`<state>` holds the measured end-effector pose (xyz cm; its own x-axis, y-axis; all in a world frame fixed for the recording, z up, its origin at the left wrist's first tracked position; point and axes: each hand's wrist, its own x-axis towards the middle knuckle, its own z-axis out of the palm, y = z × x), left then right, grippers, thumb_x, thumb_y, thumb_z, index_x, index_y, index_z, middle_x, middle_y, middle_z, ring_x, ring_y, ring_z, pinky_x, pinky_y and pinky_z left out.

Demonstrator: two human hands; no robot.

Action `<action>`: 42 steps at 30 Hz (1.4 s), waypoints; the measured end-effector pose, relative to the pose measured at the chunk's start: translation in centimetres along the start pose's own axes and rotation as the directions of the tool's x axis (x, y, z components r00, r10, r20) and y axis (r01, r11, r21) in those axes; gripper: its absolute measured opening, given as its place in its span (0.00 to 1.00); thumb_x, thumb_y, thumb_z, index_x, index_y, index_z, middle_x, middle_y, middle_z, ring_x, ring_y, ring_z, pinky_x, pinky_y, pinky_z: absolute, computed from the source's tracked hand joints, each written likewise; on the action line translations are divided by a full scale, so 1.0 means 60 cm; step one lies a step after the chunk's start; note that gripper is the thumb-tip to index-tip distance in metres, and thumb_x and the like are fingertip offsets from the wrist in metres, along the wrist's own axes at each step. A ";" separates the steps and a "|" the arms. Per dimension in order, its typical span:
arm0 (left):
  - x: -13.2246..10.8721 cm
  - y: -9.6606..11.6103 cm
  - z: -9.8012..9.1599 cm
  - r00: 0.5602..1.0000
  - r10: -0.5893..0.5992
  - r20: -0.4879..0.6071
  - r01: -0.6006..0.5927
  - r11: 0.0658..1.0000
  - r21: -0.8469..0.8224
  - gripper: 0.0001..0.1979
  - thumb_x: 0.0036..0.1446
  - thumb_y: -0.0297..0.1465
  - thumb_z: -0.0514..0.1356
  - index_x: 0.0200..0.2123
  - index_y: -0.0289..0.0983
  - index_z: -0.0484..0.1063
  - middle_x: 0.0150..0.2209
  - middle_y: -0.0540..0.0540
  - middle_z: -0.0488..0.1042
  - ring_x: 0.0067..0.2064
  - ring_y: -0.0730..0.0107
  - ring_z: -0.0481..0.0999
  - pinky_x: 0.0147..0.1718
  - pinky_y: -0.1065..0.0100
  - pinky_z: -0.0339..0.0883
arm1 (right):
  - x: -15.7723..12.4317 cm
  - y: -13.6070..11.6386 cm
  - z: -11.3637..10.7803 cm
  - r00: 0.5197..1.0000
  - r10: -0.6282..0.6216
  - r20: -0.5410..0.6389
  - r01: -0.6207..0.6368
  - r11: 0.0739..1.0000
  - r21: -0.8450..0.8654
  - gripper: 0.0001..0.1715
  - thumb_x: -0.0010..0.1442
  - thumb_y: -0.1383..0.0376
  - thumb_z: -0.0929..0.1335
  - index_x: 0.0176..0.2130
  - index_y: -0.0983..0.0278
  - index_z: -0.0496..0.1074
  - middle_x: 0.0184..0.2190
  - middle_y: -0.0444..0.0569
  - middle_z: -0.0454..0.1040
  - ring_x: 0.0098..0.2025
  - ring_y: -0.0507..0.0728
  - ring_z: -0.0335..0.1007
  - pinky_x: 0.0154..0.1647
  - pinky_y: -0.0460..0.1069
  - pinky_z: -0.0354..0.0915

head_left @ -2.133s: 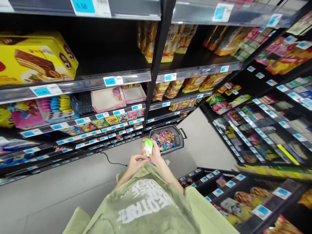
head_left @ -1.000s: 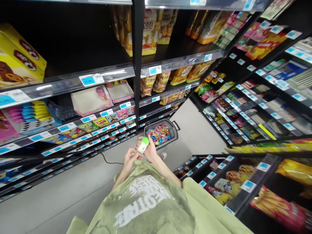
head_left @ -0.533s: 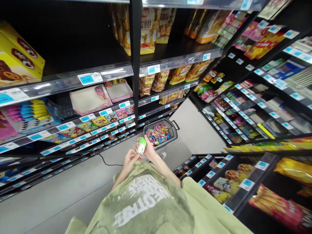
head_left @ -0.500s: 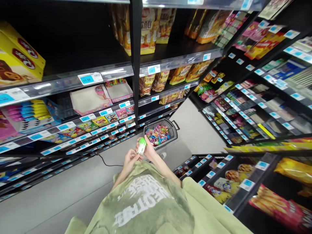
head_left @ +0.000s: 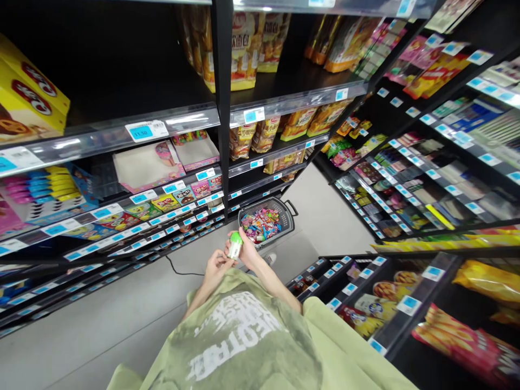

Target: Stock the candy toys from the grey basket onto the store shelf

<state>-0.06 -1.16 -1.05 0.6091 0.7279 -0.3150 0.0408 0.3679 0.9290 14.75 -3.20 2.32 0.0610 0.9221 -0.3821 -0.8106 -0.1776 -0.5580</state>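
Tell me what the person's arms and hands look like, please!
The left hand and right hand are bare, and so are the forearms. The loose green shirt has white letters on the front and what look like wide, paler green sleeves.

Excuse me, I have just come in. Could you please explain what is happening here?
A person in a green shirt stands between store shelves. The right hand holds a small container with a green top. The left hand is at its lower end; whether its fingers touch it is hard to tell. Just beyond the hands, a dark basket with colourful wrapped pieces inside sits on the floor.
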 end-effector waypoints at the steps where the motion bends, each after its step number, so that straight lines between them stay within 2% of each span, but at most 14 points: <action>1: 0.001 -0.003 -0.002 1.000 0.004 -0.003 -0.004 1.000 0.016 0.25 0.47 0.47 0.73 0.32 0.41 0.61 0.30 0.47 0.82 0.33 0.62 0.82 0.38 0.63 0.73 | 0.000 0.001 0.001 1.000 0.001 -0.002 -0.001 1.000 0.004 0.26 0.64 0.40 0.65 0.39 0.60 0.65 0.22 0.39 0.65 0.24 0.54 0.68 0.20 0.45 0.61; 5: 0.005 -0.011 -0.007 0.999 0.040 -0.007 -0.039 0.998 0.050 0.25 0.47 0.45 0.74 0.31 0.41 0.60 0.30 0.47 0.82 0.33 0.61 0.82 0.39 0.63 0.73 | 0.001 0.004 0.007 1.000 -0.004 0.011 0.004 1.000 -0.004 0.25 0.64 0.42 0.65 0.40 0.60 0.65 0.22 0.40 0.68 0.23 0.54 0.68 0.16 0.44 0.56; 9: 0.005 -0.010 -0.007 1.000 0.022 0.006 -0.023 0.999 0.029 0.24 0.50 0.46 0.72 0.32 0.41 0.61 0.31 0.46 0.83 0.37 0.58 0.84 0.39 0.62 0.74 | 0.002 0.004 0.009 1.000 -0.023 0.016 0.024 1.000 -0.018 0.24 0.66 0.43 0.64 0.42 0.60 0.65 0.21 0.40 0.68 0.21 0.54 0.67 0.13 0.43 0.51; 16: 0.011 -0.009 -0.017 1.000 0.020 -0.004 -0.020 0.998 0.062 0.23 0.52 0.46 0.70 0.37 0.42 0.62 0.34 0.45 0.84 0.39 0.59 0.83 0.44 0.60 0.74 | 0.007 0.008 0.008 0.996 -0.054 -0.073 0.048 0.995 -0.085 0.27 0.63 0.41 0.66 0.42 0.61 0.67 0.23 0.41 0.71 0.21 0.52 0.67 0.13 0.42 0.49; 18: 0.013 -0.010 -0.018 0.999 0.034 -0.008 -0.033 0.997 0.065 0.23 0.53 0.46 0.70 0.40 0.42 0.62 0.34 0.45 0.84 0.40 0.59 0.83 0.44 0.61 0.73 | 0.009 0.009 0.008 0.995 -0.071 -0.073 0.065 0.994 -0.085 0.27 0.63 0.41 0.66 0.43 0.61 0.68 0.23 0.41 0.71 0.22 0.52 0.68 0.14 0.42 0.49; 21: 0.015 -0.010 -0.014 0.998 0.053 -0.033 -0.053 0.999 0.013 0.25 0.54 0.49 0.68 0.43 0.42 0.61 0.35 0.44 0.84 0.36 0.61 0.83 0.39 0.64 0.71 | 0.014 0.012 0.008 0.995 -0.067 -0.071 0.063 0.996 -0.057 0.26 0.63 0.42 0.67 0.42 0.61 0.69 0.25 0.43 0.73 0.26 0.54 0.71 0.16 0.43 0.54; 24: 0.018 -0.011 -0.010 0.994 0.081 -0.080 -0.087 0.994 -0.069 0.26 0.56 0.52 0.65 0.44 0.42 0.59 0.35 0.43 0.84 0.31 0.63 0.82 0.32 0.67 0.67 | 0.021 0.018 0.006 0.990 -0.063 -0.124 0.060 0.998 -0.021 0.23 0.60 0.45 0.70 0.39 0.61 0.69 0.28 0.44 0.74 0.31 0.56 0.72 0.21 0.44 0.62; 27: 0.023 -0.015 -0.015 0.990 0.106 -0.089 -0.116 0.988 -0.107 0.26 0.58 0.52 0.64 0.45 0.42 0.58 0.35 0.44 0.84 0.28 0.65 0.81 0.31 0.67 0.65 | 0.029 0.027 0.002 0.982 -0.099 -0.162 0.099 0.995 -0.008 0.20 0.56 0.50 0.74 0.38 0.60 0.70 0.31 0.43 0.74 0.32 0.54 0.71 0.26 0.45 0.66; 32: 0.031 -0.025 -0.029 0.995 0.098 -0.029 -0.101 0.989 -0.110 0.27 0.57 0.52 0.64 0.44 0.42 0.57 0.33 0.45 0.84 0.25 0.65 0.81 0.30 0.67 0.66 | 0.037 0.033 -0.002 0.982 -0.082 -0.169 0.079 0.997 -0.025 0.21 0.54 0.49 0.75 0.39 0.61 0.72 0.32 0.43 0.74 0.31 0.53 0.70 0.27 0.45 0.66; 35: 0.031 -0.029 -0.031 0.993 0.108 -0.055 -0.115 0.985 -0.130 0.26 0.58 0.51 0.64 0.45 0.42 0.57 0.33 0.46 0.84 0.26 0.67 0.80 0.31 0.67 0.65 | 0.036 0.033 -0.001 0.982 -0.108 -0.156 0.100 0.993 -0.058 0.22 0.55 0.49 0.75 0.40 0.61 0.72 0.33 0.43 0.74 0.32 0.52 0.69 0.29 0.44 0.66; 42: 0.033 -0.033 -0.037 0.992 0.113 -0.059 -0.117 0.990 -0.074 0.26 0.58 0.51 0.65 0.45 0.41 0.59 0.32 0.46 0.82 0.29 0.66 0.80 0.31 0.67 0.66 | 0.029 0.033 0.000 0.979 -0.184 -0.090 0.159 0.960 -0.232 0.22 0.54 0.48 0.76 0.37 0.60 0.71 0.30 0.41 0.69 0.28 0.50 0.63 0.25 0.44 0.62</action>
<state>-0.66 0.84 -3.97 0.5623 0.7975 -0.2187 -0.0900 0.3219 0.9425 13.25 -1.97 0.57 0.2609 0.9043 -0.3378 -0.6329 -0.1040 -0.7672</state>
